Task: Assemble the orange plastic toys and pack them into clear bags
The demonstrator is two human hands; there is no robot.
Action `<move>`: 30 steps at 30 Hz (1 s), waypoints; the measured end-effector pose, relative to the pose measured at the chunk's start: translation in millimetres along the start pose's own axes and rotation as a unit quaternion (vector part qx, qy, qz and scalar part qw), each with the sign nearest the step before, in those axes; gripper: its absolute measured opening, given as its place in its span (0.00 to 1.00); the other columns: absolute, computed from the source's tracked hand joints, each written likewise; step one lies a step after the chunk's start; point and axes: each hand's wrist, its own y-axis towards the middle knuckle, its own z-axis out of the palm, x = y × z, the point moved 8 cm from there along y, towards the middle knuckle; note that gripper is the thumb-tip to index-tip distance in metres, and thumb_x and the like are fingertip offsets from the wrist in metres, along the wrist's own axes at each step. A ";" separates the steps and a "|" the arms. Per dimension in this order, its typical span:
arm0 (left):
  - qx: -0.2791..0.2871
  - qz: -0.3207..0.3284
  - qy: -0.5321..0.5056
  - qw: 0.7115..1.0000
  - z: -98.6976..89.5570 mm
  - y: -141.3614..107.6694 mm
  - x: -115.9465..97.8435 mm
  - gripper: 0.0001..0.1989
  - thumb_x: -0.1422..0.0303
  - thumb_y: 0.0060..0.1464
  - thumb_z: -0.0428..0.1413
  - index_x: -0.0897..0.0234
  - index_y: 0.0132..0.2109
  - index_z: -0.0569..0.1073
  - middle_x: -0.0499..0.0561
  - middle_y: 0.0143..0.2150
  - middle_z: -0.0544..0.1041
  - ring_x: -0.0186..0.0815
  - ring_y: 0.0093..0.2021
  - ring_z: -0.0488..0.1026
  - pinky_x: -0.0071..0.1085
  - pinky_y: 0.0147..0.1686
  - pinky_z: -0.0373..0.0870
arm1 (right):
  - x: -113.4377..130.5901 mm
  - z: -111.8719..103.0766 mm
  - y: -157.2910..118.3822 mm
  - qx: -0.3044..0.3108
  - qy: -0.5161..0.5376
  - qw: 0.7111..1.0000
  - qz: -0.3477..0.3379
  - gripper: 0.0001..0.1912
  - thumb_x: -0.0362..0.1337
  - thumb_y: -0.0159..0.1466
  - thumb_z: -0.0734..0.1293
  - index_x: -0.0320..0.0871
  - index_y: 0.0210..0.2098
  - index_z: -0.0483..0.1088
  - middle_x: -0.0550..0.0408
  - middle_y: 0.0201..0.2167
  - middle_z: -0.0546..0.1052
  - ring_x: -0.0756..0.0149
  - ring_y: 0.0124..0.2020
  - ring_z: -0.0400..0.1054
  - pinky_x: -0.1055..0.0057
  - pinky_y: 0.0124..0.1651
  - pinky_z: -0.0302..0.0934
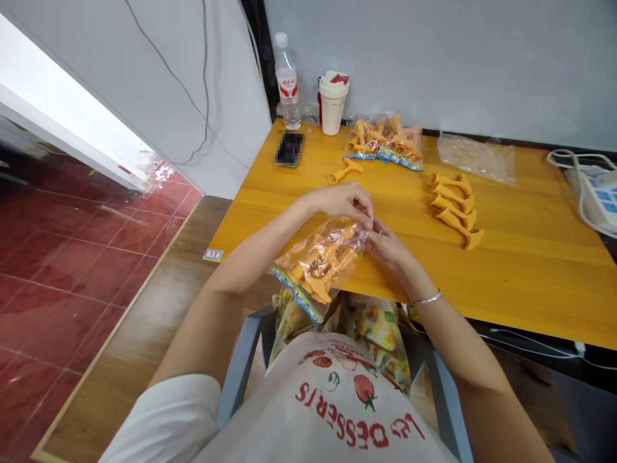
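Observation:
A clear plastic bag with a colourful patterned strip along its lower left end holds several orange plastic hammer-shaped pieces. It lies tilted over the table's front edge and above my lap. My left hand is closed at the bag's upper right end, fingertips pinching its edge. Just beside it, my right hand grips the same end from the right, its fingers partly hidden behind the film. A single loose orange hammer-shaped piece rests on the table beyond my left hand. Several more orange pieces lie in a row to the right.
Filled bags of orange pieces lie at the back of the wooden table. Near them are an empty clear bag, a white cup, a water bottle and a blurred dark object. A power strip sits far right.

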 end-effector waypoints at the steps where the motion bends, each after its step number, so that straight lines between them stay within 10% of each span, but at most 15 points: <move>1: 0.002 -0.002 0.000 1.000 0.3 -0.7 -1.0 0.06 0.68 0.51 0.64 0.66 0.35 0.83 0.49 0.28 0.74 0.29 0.30 0.66 0.28 0.34 0.61 | -0.7 3.7 -1.0 0.014 -0.008 1.000 0.008 0.28 0.44 0.49 0.80 0.48 0.47 0.71 0.58 0.37 0.78 0.62 0.34 0.77 0.63 0.41 0.74; 14: 0.035 0.006 -0.017 0.999 13.6 -1.3 -6.3 0.04 0.67 0.49 0.64 0.63 0.31 0.83 0.48 0.26 0.74 0.29 0.28 0.64 0.28 0.32 0.60 | -7.4 20.4 -4.1 0.133 -0.235 0.963 0.020 0.26 0.56 0.51 0.77 0.44 0.40 0.79 0.48 0.43 0.81 0.52 0.48 0.74 0.55 0.56 0.67; 20: -0.110 -0.083 0.019 0.990 -11.1 -18.7 45.3 0.09 0.64 0.51 0.63 0.67 0.34 0.81 0.48 0.25 0.72 0.29 0.27 0.62 0.29 0.31 0.57 | 1.3 -26.1 -2.8 0.011 -0.241 0.971 -0.004 0.36 0.70 0.61 0.58 0.43 0.32 0.76 0.48 0.31 0.79 0.57 0.37 0.74 0.58 0.48 0.67; 26: -0.296 -0.214 -0.006 0.931 -23.1 -74.8 97.5 0.17 0.58 0.50 0.64 0.67 0.40 0.75 0.49 0.36 0.74 0.30 0.33 0.67 0.28 0.36 0.63 | 4.4 -56.8 -5.0 -0.042 -0.355 0.931 -0.081 0.27 0.63 0.56 0.69 0.44 0.31 0.67 0.58 0.26 0.70 0.67 0.28 0.63 0.68 0.34 0.58; 30: -0.236 -0.297 -0.164 0.910 13.8 -93.0 105.1 0.24 0.47 0.56 0.57 0.67 0.38 0.71 0.50 0.31 0.74 0.30 0.28 0.70 0.27 0.30 0.66 | 6.3 -58.1 -5.2 -0.082 -0.442 0.888 -0.098 0.23 0.59 0.59 0.67 0.44 0.29 0.65 0.58 0.25 0.68 0.68 0.27 0.60 0.68 0.32 0.54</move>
